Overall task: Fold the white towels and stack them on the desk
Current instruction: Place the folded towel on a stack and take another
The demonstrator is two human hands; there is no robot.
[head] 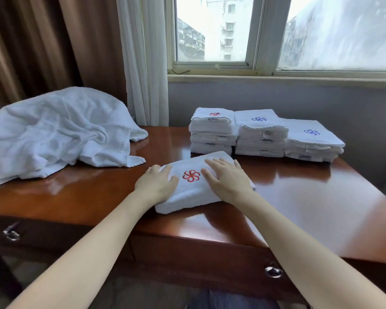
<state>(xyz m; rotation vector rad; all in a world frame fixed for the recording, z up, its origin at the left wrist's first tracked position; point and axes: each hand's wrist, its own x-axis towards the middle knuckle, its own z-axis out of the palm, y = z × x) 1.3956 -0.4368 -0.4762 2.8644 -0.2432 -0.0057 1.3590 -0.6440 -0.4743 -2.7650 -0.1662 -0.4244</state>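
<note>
Your left hand (157, 182) and right hand (225, 180) rest flat, fingers spread, on the folded towel (191, 192), flanking its red emblem (191, 176).

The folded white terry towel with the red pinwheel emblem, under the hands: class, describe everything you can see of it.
The folded white terry towel is a thick, soft-looking rectangular bundle with rounded edges. A red embroidered pinwheel emblem sits on its top face, between the left hand and right hand, which rest flat on it. It lies flat on the glossy reddish-brown wooden desk, slightly askew to the front edge, just before three stacks of folded white towels.
</note>
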